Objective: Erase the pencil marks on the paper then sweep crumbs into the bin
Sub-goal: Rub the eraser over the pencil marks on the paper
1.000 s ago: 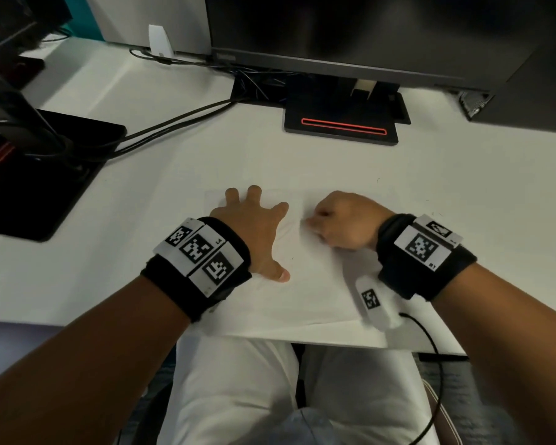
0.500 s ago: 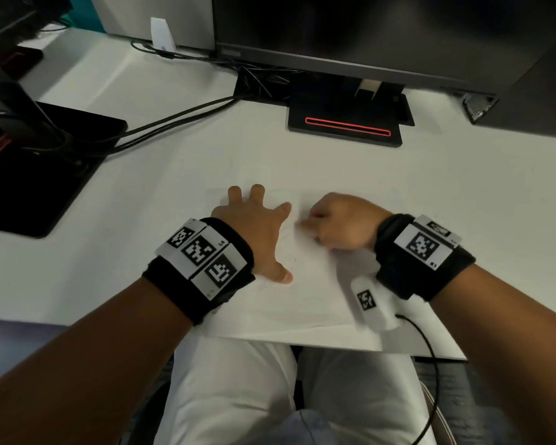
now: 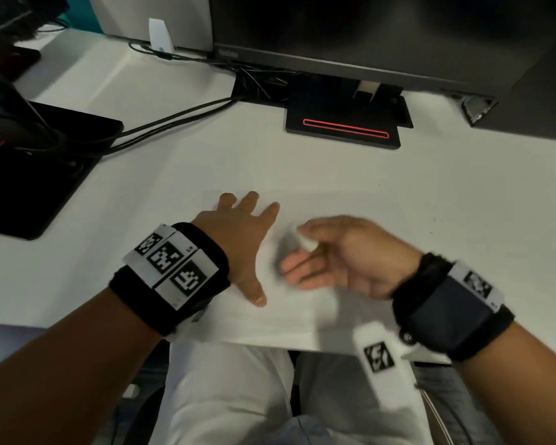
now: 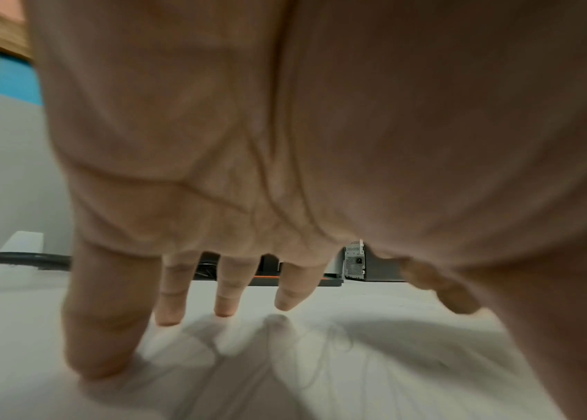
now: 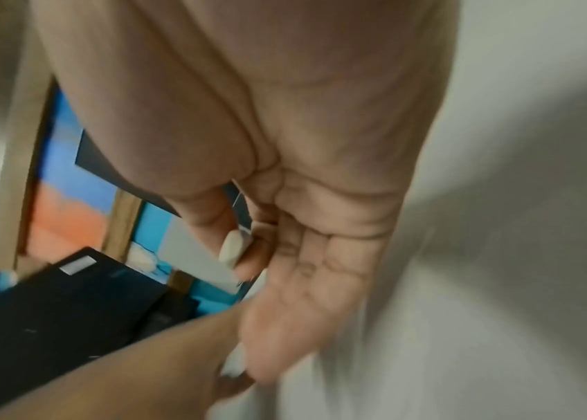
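Eraser (image 3: 306, 239) pinched in right hand (image 3: 344, 255) – left hand (image 3: 238, 239) flat (fingers spread) on paper (image 3: 302, 316).

right hand (image 3: 341, 252) motion-blurred, eraser (image 3: 305, 240) partly hidden, paper (image 3: 302, 316) edges faint

- Head view: dim, even light; right hand (image 3: 341, 252) motion-blurred, soft shadow beneath.
- Wrist views: smeared, unfocused, stretched at the edges.
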